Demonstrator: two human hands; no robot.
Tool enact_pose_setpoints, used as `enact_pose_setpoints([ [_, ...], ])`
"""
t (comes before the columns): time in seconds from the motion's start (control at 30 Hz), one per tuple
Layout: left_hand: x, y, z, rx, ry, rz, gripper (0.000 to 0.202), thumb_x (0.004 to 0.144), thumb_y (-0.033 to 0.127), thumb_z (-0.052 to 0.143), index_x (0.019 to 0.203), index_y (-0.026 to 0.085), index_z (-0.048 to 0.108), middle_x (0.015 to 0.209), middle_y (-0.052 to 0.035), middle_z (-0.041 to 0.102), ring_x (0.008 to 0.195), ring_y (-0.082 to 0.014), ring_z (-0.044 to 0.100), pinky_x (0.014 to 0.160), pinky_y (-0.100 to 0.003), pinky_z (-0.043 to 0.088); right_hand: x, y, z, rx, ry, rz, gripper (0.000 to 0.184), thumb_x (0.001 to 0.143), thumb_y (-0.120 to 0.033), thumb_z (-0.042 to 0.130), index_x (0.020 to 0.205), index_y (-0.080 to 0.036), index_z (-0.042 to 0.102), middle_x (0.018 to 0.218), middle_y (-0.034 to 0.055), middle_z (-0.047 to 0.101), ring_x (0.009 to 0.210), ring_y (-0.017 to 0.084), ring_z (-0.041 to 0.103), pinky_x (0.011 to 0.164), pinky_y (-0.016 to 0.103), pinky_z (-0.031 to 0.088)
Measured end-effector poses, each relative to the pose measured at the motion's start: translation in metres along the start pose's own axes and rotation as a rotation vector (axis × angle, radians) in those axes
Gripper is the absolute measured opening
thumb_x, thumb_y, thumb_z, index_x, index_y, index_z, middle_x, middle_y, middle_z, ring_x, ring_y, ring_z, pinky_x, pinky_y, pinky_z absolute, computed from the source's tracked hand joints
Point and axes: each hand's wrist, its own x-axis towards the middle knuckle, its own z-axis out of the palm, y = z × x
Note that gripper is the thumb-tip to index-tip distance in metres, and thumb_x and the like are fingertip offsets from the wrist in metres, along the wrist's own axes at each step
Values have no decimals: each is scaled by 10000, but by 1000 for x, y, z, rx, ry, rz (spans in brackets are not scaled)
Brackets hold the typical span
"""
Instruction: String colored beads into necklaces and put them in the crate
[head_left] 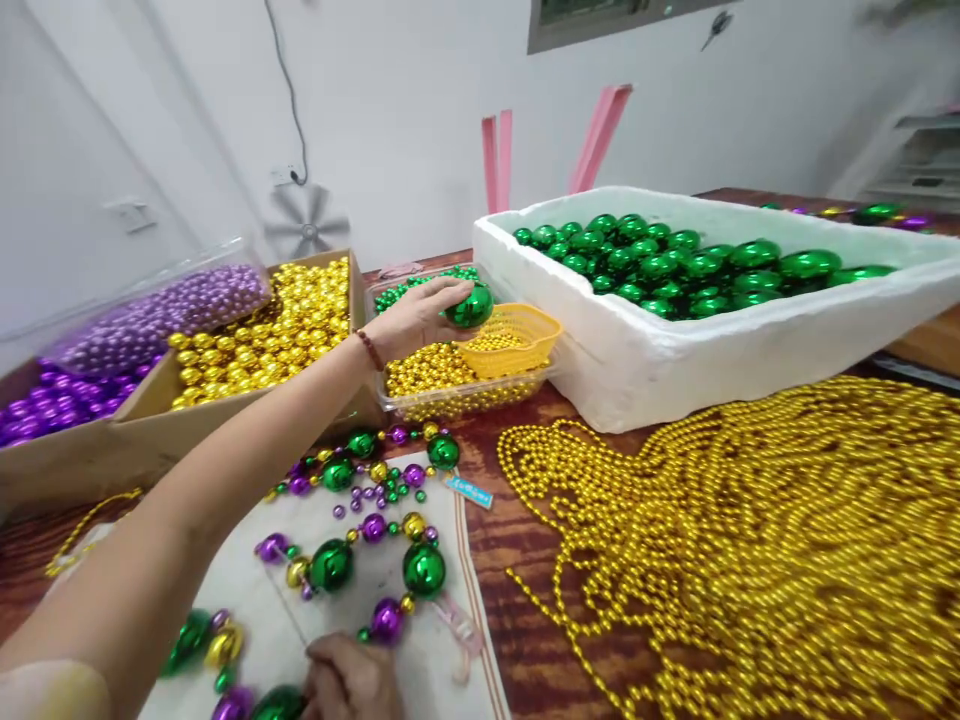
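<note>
My left hand (420, 315), with a dark bead bracelet at the wrist, is stretched forward and closed around a large shiny green ball bead (470, 306). It hangs above a clear plastic tray (390, 404) of small gold and green beads. At the bottom, my right hand (354, 680) is closed, its fingertips pinching a thin straight strand (286, 600), thread or needle. This strand reaches a purple bead (272, 547) at one end of a string of green, gold and purple beads. The strung beads (331, 566) curve across a white cloth (442, 510).
Right of the tray stands a white foam box (622, 370) of large green beads. Many gold bead strands (750, 520) cover the table's right side. A yellow basket (525, 352) sits in the tray. Cardboard boxes (67, 465) at left hold purple and gold beads. A pink clip (459, 628) lies on the cloth.
</note>
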Motion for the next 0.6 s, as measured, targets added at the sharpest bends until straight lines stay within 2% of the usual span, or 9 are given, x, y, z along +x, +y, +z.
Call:
enact_pose_setpoints([
  [0.1, -78, 14, -17, -165, 68, -40, 314, 927, 356, 607, 1173, 161, 624, 1030, -113, 705, 834, -182, 719, 683, -256, 567, 2, -9, -10, 145, -117, 77, 326, 940, -371, 495, 912, -170, 750, 647, 52, 708, 510, 156, 673, 498, 206, 503],
  [0.17, -132, 17, -35, -246, 147, -63, 373, 950, 390, 568, 1260, 185, 600, 1027, -101, 713, 804, -179, 730, 569, -196, 535, 5, -15, -17, 234, -119, 133, 410, 937, -481, 509, 1000, -149, 740, 680, 72, 712, 551, 171, 690, 455, 202, 481],
  [0.27, -210, 10, -68, -381, 304, -94, 392, 974, 412, 521, 1309, 216, 574, 1046, -93, 715, 760, -177, 738, 483, -167, 507, 9, -24, -24, 279, -61, 198, 493, 903, -564, 558, 1068, -128, 718, 709, 81, 709, 574, 173, 688, 447, 205, 495],
  [0.37, -274, -7, -97, -553, 485, -117, 361, 991, 388, 486, 1269, 178, 583, 1042, -109, 716, 805, -191, 744, 543, -185, 558, 15, -37, -25, 225, -65, 179, 449, 904, -506, 599, 1120, -126, 700, 788, 94, 724, 635, 174, 699, 507, 224, 543],
  [0.47, -316, -27, -111, -691, 622, -123, 305, 989, 330, 496, 1204, 138, 594, 1021, -122, 719, 827, -191, 741, 624, -208, 590, 22, -53, -19, 159, -63, 132, 374, 901, -459, 620, 1058, -131, 704, 802, 99, 732, 650, 183, 709, 520, 235, 557],
  [0.6, -343, -50, -115, -807, 717, -91, 302, 963, 365, 556, 1158, 141, 609, 1016, -113, 722, 919, -226, 734, 815, -326, 618, 27, -72, -4, 64, -86, 98, 288, 907, -406, 618, 958, -140, 714, 744, 77, 721, 595, 175, 702, 485, 226, 540],
])
